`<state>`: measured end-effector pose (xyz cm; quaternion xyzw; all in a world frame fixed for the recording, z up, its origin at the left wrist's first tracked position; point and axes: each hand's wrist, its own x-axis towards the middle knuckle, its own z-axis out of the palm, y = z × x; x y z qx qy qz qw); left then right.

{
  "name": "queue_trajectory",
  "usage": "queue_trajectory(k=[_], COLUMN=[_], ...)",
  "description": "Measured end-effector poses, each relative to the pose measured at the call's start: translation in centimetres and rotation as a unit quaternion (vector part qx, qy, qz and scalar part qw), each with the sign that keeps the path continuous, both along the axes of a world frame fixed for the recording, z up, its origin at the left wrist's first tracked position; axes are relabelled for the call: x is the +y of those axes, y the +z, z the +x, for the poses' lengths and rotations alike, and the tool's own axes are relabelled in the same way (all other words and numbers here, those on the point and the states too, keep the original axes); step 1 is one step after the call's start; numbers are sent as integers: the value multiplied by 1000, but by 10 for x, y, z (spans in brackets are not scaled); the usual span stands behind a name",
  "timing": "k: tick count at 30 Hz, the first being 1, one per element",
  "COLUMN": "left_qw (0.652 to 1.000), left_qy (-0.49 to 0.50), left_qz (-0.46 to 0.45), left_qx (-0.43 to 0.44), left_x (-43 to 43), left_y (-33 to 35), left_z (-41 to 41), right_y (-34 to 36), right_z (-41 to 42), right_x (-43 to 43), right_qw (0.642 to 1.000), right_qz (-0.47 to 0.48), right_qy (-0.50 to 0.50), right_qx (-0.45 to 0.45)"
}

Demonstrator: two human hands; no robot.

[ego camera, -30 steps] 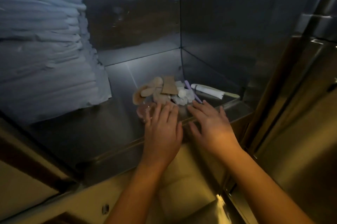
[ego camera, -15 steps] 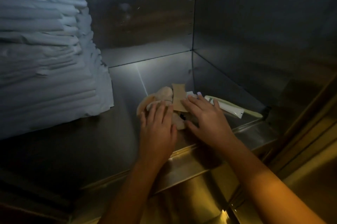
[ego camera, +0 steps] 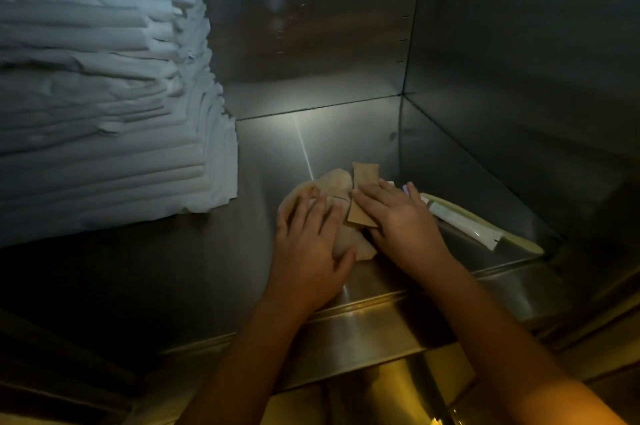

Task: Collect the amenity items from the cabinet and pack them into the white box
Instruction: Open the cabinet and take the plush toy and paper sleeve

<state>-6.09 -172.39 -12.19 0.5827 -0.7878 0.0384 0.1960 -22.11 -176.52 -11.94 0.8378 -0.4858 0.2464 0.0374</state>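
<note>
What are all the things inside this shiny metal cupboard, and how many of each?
Stack of folded cloth sheets: one stack, white, left side of the shelf.
Shiny steel cabinet shelf: one, grey, under everything.
Pile of small wrapped amenity items: one pile, number hidden, beige, mid-shelf under both hands.
Flat paper sachet: one, brown, on top of the pile.
Long wrapped tube: one, white, right of the hands.
Long flat strip: one, pale yellow, beside the tube near the right wall.
Left hand: one, resting on the pile.
Right hand: one, fingers on the sachet.
</note>
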Motion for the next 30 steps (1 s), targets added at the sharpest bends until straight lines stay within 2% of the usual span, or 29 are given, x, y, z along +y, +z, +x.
queue_trajectory(k=[8, 15, 30], left_qw=[997, 993, 996], left_qy=[2, -13, -8], left_qz=[28, 74, 45], left_qx=[-78, -88, -76], left_x=[-15, -27, 8], left_y=[-11, -17, -26], left_z=[-8, -17, -9], right_y=[3, 5, -4], right_z=[-21, -32, -44], right_x=[11, 26, 38], right_qw=[1000, 999, 992], right_qz=[-5, -31, -104], right_qy=[20, 33, 65], right_qx=[-19, -18, -1])
